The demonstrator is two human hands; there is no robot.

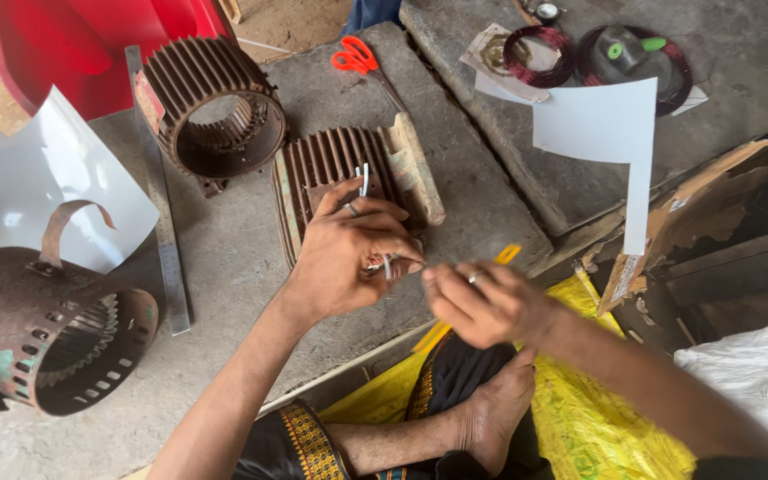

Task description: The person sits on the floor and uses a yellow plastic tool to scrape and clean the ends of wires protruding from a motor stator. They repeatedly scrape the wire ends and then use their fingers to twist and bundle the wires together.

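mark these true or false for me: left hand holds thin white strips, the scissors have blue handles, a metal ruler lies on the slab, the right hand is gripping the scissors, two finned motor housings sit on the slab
1. The left hand holds thin white strips. True.
2. The scissors have blue handles. False: the handles are orange-red.
3. A metal ruler lies on the concrete slab. True.
4. The right hand is gripping the scissors. False: the scissors lie untouched at the far edge of the slab, and the right hand is close to the left hand's fingertips.
5. Two finned motor housings sit on the slab. True.
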